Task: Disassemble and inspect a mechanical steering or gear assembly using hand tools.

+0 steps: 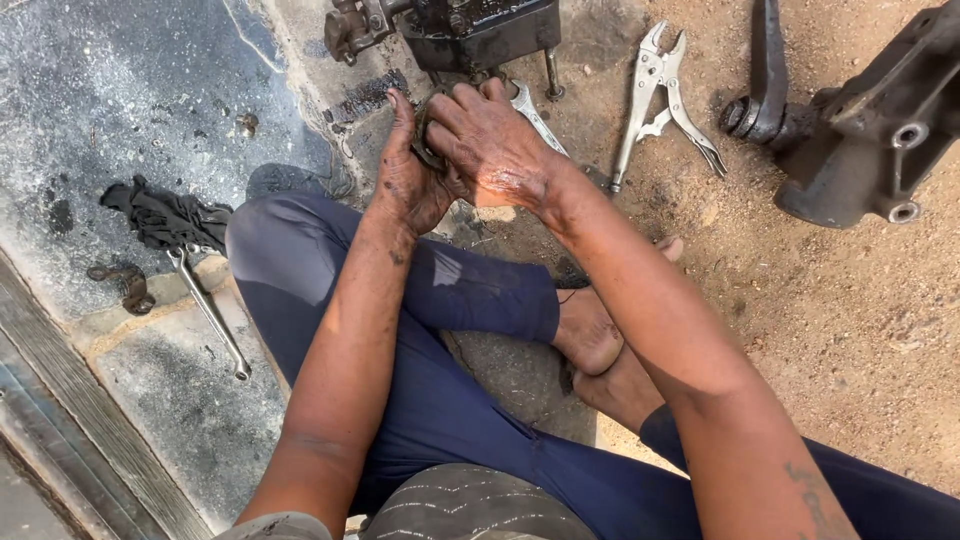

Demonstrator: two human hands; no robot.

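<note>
Your crossed legs (430, 330) in dark blue trousers fill the near foreground, bare feet tucked under on the ground. Beyond them, at upper right, a heavy cast housing (870, 140) lies on the sandy ground, well apart from both hands. At top centre stands a dark, oily block (470, 30), just beyond your fingertips. Your left hand (410, 175) cups a small dark round part (428, 135) from the left and below, grip closed about it; your right hand (490, 135) lies over the part from the right, fingers curled down on it, though whether they clamp it cannot be told. The part sits between the two palms, directly under the block, and both hands are equally near. A wrench (535, 115) pokes out from under your right hand. Locking pliers (660, 95) lie to the right, long axis running away from you. At left, a rag (165, 215) and a second wrench (210, 310) rest on the concrete.
</note>
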